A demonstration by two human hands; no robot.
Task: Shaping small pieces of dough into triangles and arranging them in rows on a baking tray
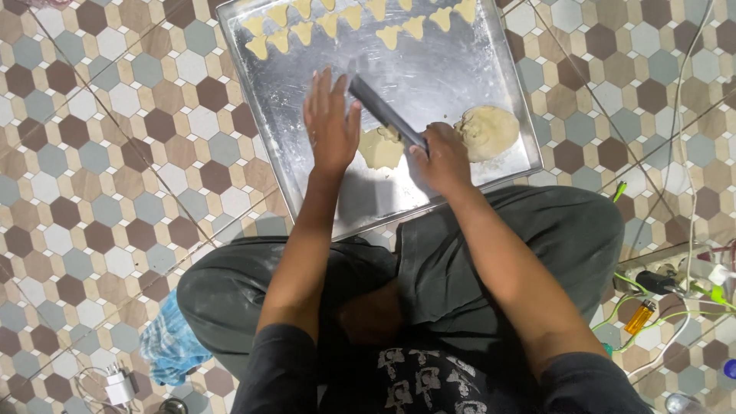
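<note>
We press a flattened piece of dough (381,148) near the front edge of the metal tray (429,73). Our right hand (443,157) clenches a dark flat tool (386,113) over it; our left hand (331,123) lies spread beside it. A dough ball (486,132) sits right of it, cut shapes (337,23) line the tray's far edge.

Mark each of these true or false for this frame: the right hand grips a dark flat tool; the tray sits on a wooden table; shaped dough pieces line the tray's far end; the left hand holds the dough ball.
1. The right hand grips a dark flat tool. True.
2. The metal tray sits on a wooden table. False: it rests on a hexagon-tiled floor.
3. Shaped dough pieces line the tray's far end. True.
4. The left hand holds the dough ball. False: it is open and flat beside the flattened dough; the ball lies apart.
</note>
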